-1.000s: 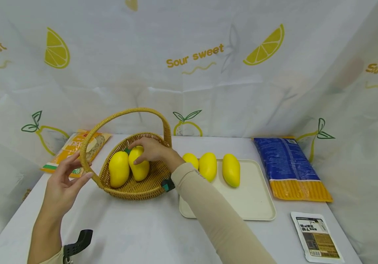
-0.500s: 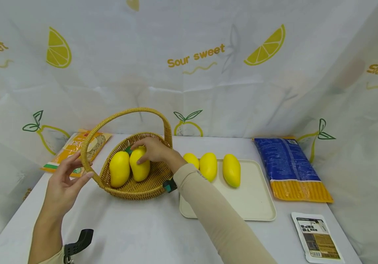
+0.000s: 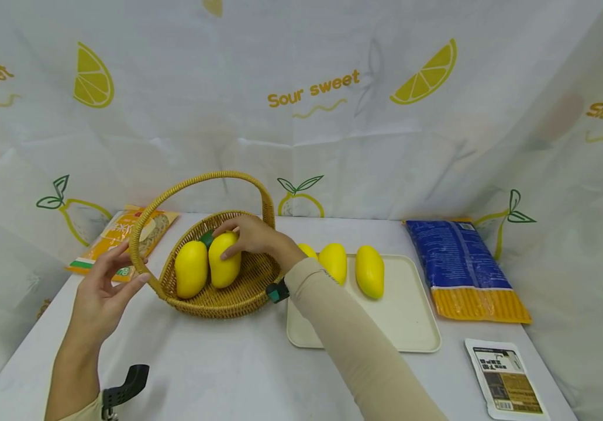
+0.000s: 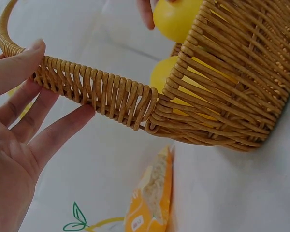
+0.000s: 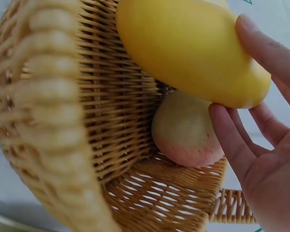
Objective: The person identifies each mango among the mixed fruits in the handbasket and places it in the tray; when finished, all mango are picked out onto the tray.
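My left hand (image 3: 100,295) pinches the left side of the handle of a wicker basket (image 3: 212,310), thumb and fingers on opposite sides of the woven strip in the left wrist view. Inside the basket my right hand (image 3: 254,237) grips a yellow mango (image 3: 226,266) by its far end, thumb on one side and fingers on the other. A second mango (image 3: 190,270) lies beside it on the left. Behind them shows a dark green patch (image 3: 207,238), mostly hidden. In the right wrist view a pale peach (image 5: 186,130) with a pink base sits under the held mango.
Right of the basket, a cream tray (image 3: 412,321) bears three mangoes (image 3: 369,272), one partly behind my right arm. An orange food bag (image 3: 109,240) lies behind my left hand. A blue-and-orange bag (image 3: 464,269) and a small white packet (image 3: 506,379) lie at the right.
The right hand and its mango have shifted slightly to the right, and a little more of the green patch shows. My left hand stays on the basket handle.
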Demonstrator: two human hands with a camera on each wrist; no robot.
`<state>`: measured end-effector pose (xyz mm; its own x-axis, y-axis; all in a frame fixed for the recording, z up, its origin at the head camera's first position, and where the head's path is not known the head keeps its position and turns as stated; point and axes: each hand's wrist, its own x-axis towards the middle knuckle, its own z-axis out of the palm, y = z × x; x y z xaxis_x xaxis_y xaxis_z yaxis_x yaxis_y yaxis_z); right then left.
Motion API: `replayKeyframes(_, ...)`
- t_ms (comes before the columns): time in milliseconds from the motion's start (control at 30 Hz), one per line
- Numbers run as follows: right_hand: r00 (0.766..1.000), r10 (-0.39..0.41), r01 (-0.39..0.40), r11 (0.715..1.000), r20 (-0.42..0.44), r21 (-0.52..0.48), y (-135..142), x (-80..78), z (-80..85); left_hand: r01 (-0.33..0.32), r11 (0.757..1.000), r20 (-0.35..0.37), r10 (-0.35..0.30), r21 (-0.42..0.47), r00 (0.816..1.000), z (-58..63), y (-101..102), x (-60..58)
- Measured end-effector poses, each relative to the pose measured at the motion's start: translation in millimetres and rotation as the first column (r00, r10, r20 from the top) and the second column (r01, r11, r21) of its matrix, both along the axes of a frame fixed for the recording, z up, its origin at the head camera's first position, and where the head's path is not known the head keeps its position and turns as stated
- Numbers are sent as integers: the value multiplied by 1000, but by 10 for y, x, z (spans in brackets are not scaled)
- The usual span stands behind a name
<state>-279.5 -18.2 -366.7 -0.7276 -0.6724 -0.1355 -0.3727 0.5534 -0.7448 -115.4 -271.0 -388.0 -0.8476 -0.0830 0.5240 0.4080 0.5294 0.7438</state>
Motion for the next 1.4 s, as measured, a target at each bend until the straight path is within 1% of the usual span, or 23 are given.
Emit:
replayKeyframes(233, 997, 1, 1, 999, 75, -36, 78, -27, 30, 9, 1000, -17, -9, 14, 1000, 2, 3, 6)
replayKeyframes(333, 995, -5, 10, 998, 95, -54, 117, -39, 37, 4, 1000, -9, -4, 13, 1000, -1, 4, 5)
replayKeyframes(467, 993, 12, -3, 997, 114, -78, 172, -59, 43, -9, 1000, 5, 9, 7, 1000, -2, 5, 5)
replayKeyframes(700, 993, 85, -76, 992, 83, -104, 282, -87, 69, -12, 1000, 10, 12, 8, 1000, -15, -2, 5)
replayKeyframes(933, 988, 113, -98, 986, 110, -131, 401, -62, 164, -18, 1000, 14, 18, 1, 1000, -15, -3, 2)
replayKeyframes(1033, 984, 142, -127, 983, 105, -135, 462, -44, 214, -20, 1000, 14, 20, 1, 1000, -16, -4, -2)
replayKeyframes(1200, 977, 207, -199, 971, 53, -130, 578, -28, 299, -16, 1000, 6, 16, 2, 1000, -17, 0, -10)
replayKeyframes(1300, 972, 233, -227, 965, 31, -127, 668, -9, 371, -10, 1000, 9, 10, 5, 1000, -19, -5, -9)
replayKeyframes(1400, 975, 224, -222, 969, 5, -104, 795, 17, 451, -9, 1000, 15, 9, 1, 1000, -20, -11, -8)
